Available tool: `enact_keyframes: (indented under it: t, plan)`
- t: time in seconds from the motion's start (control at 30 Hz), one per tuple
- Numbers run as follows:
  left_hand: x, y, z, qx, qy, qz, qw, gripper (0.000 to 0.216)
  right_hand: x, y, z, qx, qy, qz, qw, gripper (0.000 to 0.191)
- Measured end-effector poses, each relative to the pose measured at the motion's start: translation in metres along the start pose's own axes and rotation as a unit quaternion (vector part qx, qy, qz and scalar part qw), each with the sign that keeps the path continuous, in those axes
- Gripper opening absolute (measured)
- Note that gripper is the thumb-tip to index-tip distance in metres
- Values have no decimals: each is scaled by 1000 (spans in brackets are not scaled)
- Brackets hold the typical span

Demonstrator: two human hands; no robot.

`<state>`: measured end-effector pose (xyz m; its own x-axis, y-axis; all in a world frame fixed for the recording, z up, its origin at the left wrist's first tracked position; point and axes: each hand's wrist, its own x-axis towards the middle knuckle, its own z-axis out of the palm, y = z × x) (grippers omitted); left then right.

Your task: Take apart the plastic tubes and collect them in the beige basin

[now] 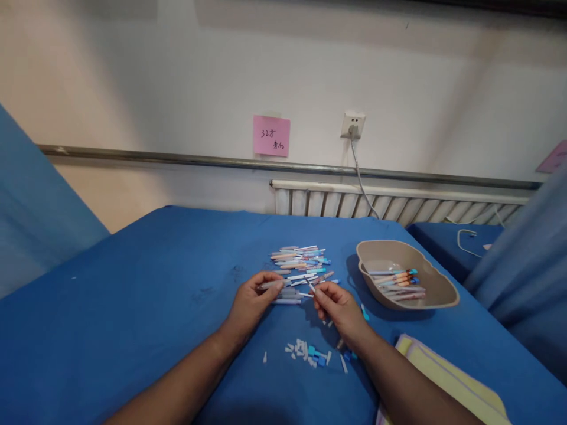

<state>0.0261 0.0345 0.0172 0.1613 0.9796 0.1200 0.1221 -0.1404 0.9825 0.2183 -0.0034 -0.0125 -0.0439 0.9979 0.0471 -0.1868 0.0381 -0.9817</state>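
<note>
My left hand (259, 295) is closed round a greyish pen barrel (267, 285), held at the near side of a pile of pens (299, 260). Between the thumb and fingers of my right hand (334, 304) is a thin white pen refill (309, 284) with a dark end, pointing up and left. The pile mixes pale, orange and blue pen bodies with slim white sticks. Closer to me lie several small white cone-shaped pieces (301, 348). Beside them are bright blue plastic pieces (318, 356), some partly hidden by my right forearm.
Several pens (401, 289) lie in a beige basin (443, 289) on the right. A folded yellow cloth (452, 378) rests at the front right. Blue sheeting (133, 307) covers the table. Behind it are a radiator (328, 200), a metal rail (199, 160) and a plugged-in socket (353, 125).
</note>
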Motion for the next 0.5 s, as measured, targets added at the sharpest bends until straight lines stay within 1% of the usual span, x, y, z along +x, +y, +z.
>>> enact_keyframes:
  t: [0.07,0.17,0.23,0.37,0.5]
  plan:
    - [1,1,0,-53,19,-29,998,26,0,1,0,-4,-6,2,1000,36]
    - [-1,3,2,-120,33,-36,992,26,0,4,-1,-10,-14,1,1000,36]
    - [-3,3,4,-151,29,-39,987,25,-1,5,-1,-16,-19,1,1000,35]
    - [-4,1,7,-183,14,-50,982,25,-2,6,0,-24,-27,4,999,33]
    - [-5,1,9,-188,3,-47,981,25,-2,8,0,-33,-32,1,999,31]
